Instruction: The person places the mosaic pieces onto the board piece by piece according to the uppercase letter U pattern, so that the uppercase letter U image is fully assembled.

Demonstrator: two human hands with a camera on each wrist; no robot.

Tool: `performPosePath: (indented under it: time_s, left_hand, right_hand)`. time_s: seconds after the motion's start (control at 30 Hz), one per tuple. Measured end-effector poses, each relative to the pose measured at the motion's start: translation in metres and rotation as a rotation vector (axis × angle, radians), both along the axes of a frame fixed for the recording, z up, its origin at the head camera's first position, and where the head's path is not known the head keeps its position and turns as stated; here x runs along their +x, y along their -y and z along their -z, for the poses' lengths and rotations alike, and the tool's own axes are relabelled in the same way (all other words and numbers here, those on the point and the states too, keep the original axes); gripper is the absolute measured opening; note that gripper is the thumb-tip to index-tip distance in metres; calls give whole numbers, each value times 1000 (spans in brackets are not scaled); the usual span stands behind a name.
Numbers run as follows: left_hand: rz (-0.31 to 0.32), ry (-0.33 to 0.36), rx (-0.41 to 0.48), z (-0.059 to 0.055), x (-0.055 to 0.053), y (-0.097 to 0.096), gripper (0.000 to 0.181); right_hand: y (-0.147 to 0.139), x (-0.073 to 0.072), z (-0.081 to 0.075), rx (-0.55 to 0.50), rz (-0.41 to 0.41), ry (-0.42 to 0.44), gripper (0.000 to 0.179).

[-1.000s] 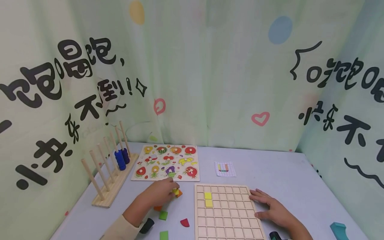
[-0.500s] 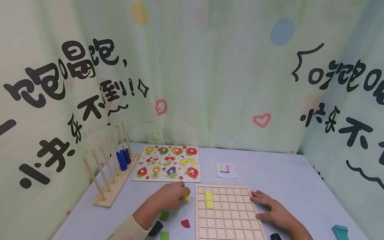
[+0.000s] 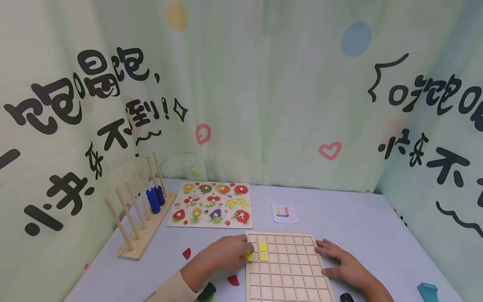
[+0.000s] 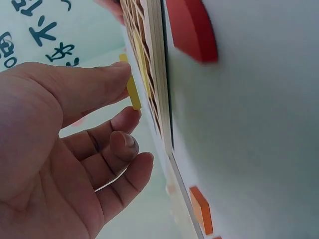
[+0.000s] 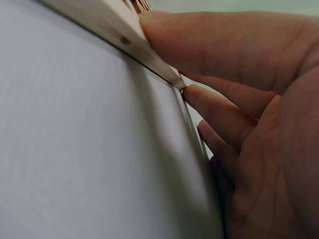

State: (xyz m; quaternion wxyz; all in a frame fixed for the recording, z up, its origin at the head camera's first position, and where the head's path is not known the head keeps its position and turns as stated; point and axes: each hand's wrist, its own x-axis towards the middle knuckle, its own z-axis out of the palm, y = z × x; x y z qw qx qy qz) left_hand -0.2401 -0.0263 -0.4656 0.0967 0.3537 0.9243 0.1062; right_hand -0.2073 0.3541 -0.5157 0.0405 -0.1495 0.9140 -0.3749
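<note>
A wooden grid board (image 3: 290,268) lies on the table, with two yellow square tiles (image 3: 263,256) in neighbouring cells of its second column from the left. My left hand (image 3: 226,253) is at the board's left edge and pinches another yellow tile (image 4: 133,92) between thumb and fingertips. In the left wrist view this tile stands slightly apart from the board, its other fingers loosely bent below. Along the board's right side rests my right hand (image 3: 345,264), its thumb and extended fingers touching the wooden edge (image 5: 149,59).
Red pieces (image 3: 233,280) lie left of the board, and an orange block (image 4: 201,209) shows in the left wrist view. Behind are a fruit puzzle (image 3: 209,225), a small grid card (image 3: 290,219) and a peg stand (image 3: 140,247). A teal object (image 3: 428,291) sits far right.
My left hand has moved right from the loose tiles to the board's left edge, carrying the yellow tile. A red piece at left has come into view. My right hand stays put.
</note>
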Motion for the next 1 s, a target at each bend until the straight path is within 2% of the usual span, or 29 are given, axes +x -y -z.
performPosePath:
  time_s: [0.1,0.53,1.0]
  left_hand:
    - [17,12,-2,0,3,-6,25]
    - [96,-29,8,5,7,-24,22]
    - [137,-66,-7,12,7,-38,22]
  right_hand:
    - [0,0,0,-7,4,6,65]
    - [-1,1,0,2,0,-6,63]
    - [-3,1,0,-8,-13,0,63]
